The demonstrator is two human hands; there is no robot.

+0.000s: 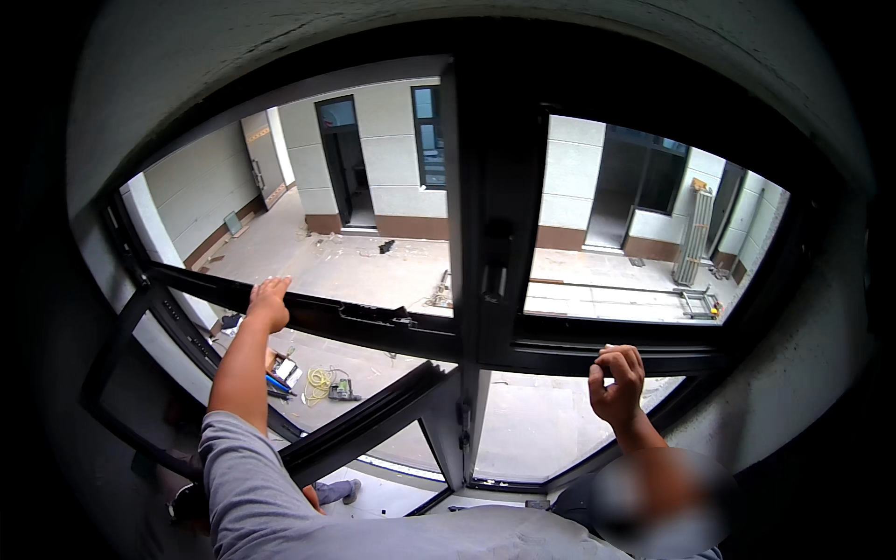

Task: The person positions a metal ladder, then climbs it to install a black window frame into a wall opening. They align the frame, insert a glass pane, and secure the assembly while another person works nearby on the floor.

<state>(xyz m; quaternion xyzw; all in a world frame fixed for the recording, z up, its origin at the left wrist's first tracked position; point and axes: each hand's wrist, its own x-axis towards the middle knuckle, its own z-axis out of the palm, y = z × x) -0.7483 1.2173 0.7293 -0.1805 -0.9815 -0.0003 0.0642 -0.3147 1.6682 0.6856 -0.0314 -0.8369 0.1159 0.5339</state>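
My left hand (269, 304) lies with its fingers stretched over a dark horizontal window rail (359, 319), at the left opening. To the right, my right hand (618, 385) is closed, its fingers curled close against the lower rail (551, 357) of the right pane's frame. Whatever its fingertips pinch, if anything, is too small to make out. A thick dark upright post (490, 233) stands between the two openings. Below my left forearm, a dark-framed sash (373, 425) slants across the lower opening.
Outside lies a paved yard with a yellow coiled cord (318, 385) beside a green-and-grey tool (344, 389). A bundle of long metal sections (693, 238) leans by the far wall. Another person's shoe (352, 492) shows below. A blurred patch covers part of my right forearm.
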